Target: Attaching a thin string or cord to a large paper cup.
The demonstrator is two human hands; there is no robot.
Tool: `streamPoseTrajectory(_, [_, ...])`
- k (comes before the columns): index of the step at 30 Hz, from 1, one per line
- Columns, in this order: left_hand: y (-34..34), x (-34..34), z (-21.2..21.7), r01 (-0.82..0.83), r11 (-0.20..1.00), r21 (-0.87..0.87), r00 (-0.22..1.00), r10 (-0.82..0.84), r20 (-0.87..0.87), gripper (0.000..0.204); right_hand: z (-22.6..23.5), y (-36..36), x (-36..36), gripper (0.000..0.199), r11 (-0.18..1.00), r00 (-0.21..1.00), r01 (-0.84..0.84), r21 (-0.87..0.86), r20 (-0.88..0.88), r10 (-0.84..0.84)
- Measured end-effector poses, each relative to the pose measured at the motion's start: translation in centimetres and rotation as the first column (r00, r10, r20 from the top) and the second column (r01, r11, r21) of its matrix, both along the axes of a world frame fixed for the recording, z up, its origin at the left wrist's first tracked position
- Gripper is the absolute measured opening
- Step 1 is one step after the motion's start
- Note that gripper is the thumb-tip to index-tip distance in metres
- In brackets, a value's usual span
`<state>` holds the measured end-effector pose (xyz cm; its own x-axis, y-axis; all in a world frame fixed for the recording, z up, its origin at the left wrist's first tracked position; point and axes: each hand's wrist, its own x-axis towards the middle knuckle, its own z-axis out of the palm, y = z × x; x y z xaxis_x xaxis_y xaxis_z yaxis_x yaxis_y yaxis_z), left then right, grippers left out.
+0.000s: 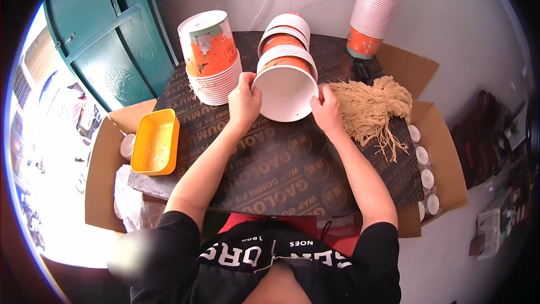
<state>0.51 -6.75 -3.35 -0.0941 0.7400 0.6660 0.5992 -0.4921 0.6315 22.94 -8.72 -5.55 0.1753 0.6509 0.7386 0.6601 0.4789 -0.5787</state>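
My left grip (pixel 244 104) and right grip (pixel 328 111) are closed on opposite sides of the nearest paper bucket (pixel 288 94). Its mouth faces me over the tabletop (pixel 270 163), between an inverted bucket stack (pixel 212 59) and a tan strand bundle (pixel 371 107).

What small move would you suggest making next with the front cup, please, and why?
Perhaps ease the front cup gently toward the near side: the left grip and right grip hold it from opposite sides, it opens that way, and other cups lie in line behind it.
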Motion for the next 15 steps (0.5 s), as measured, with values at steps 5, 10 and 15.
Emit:
streamPoseTrajectory(5, [-4.1,-1.6,3.1,0.220,0.966,-0.137,0.962,-0.192,0.194,0.027,3.0,-5.2,0.6,0.034,0.975,0.983,-0.182,-0.126,-0.049,0.177])
streamPoseTrajectory(10, [-7.9,-2.5,6.1,0.425,0.874,-0.236,0.853,-0.300,0.427,0.027,5.6,-9.0,0.2,0.040,0.960,0.984,-0.177,-0.217,-0.024,0.176])
streamPoseTrajectory(15, [-9.3,-3.5,4.6,0.368,0.875,-0.315,0.909,-0.267,0.322,0.026,5.4,-10.3,0.1,0.040,0.941,0.979,-0.203,-0.271,-0.040,0.200])
